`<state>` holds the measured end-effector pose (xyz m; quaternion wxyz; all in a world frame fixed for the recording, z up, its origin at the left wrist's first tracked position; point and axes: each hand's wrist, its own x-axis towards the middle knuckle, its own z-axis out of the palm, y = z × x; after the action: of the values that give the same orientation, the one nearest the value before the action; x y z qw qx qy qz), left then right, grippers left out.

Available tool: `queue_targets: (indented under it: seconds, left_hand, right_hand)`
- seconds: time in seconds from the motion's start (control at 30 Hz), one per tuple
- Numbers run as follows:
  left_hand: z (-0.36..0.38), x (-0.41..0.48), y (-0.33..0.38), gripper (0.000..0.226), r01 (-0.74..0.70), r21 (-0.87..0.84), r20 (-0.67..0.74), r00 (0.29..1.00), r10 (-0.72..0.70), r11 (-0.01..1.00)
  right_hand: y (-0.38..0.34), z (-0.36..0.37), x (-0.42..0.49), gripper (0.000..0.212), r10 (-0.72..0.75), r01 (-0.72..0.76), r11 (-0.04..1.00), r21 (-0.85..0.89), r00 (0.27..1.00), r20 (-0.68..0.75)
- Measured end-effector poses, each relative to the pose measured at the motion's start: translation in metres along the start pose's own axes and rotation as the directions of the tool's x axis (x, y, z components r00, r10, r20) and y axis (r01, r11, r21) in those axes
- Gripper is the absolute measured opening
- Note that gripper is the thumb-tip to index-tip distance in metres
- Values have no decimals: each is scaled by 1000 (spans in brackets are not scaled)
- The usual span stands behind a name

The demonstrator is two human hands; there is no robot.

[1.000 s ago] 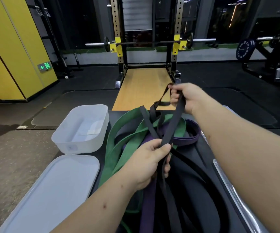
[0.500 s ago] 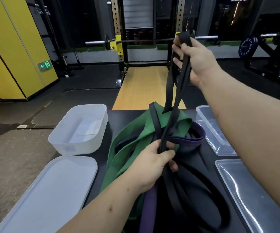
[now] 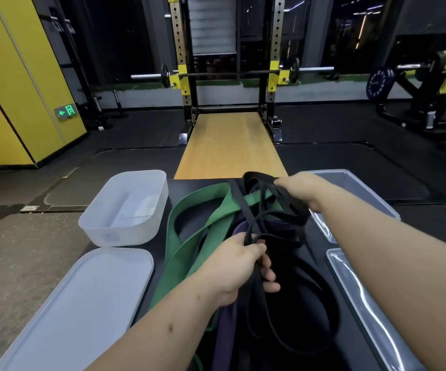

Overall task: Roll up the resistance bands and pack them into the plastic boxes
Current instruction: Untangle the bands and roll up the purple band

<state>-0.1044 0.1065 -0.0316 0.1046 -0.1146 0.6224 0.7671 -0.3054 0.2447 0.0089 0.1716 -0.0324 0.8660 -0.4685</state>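
Gripping a thin black resistance band (image 3: pixel 263 207) at two places, I have both hands over a dark matte tabletop (image 3: pixel 160 245). My left hand (image 3: pixel 236 266) is closed on several flat black strands bunched together, thumb on top and fingers curled beneath them. My right hand (image 3: pixel 301 190) sits farther out near the table's far edge, fingers wrapped around the loose loops of the same band, which arch up in floppy, overlapping coils between the two hands. The rubber looks smooth and dull, narrow like a strap.

Underneath lies a tangle of other bands: a wide green band (image 3: pixel 189 231), flat and ribbon-like, folded into a long loop on the left side of the pile, and a purple band (image 3: pixel 226 341) running toward me beneath my left wrist. More black loops curve in a broad oval at the near right.

To the left stands a frosted white plastic box (image 3: pixel 125 210), rounded-cornered and open, with its matching translucent lid (image 3: pixel 80 309) lying flat just in front of it. On the right, a clear plastic box (image 3: pixel 355 183) sits partly hidden behind my right forearm, and a clear glossy lid (image 3: pixel 364 306) lies nearer, catching streaks of light.
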Motion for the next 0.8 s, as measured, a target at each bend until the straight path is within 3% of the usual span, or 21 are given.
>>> queue_targets:
  seconds: [0.3,0.4,0.53,0.67,0.73,0.8]
  left_hand:
    - [-3,-43,5,9,81,68,-6,997,-81,994]
    - [-6,-52,6,12,83,96,-51,996,-78,992]
    - [-4,-63,7,7,45,-20,-41,998,-45,999]
    - [4,-72,8,7,3,-158,-5,1000,-4,988]
    - [6,-70,6,20,-10,-234,-1,1000,10,972]
    - [9,-67,7,44,-26,-326,-11,1000,23,945]
  right_hand:
    - [46,13,-63,40,-49,-3,955,-297,985,-168]
    - [49,24,-89,35,-58,5,945,-326,987,-152]
    - [61,41,-121,37,-87,27,938,-346,984,-158]
    - [73,51,-161,24,-264,149,913,-380,926,-270]
    - [76,51,-186,24,-308,260,935,-242,933,-186]
    - [81,52,-211,39,-298,301,952,-52,953,58]
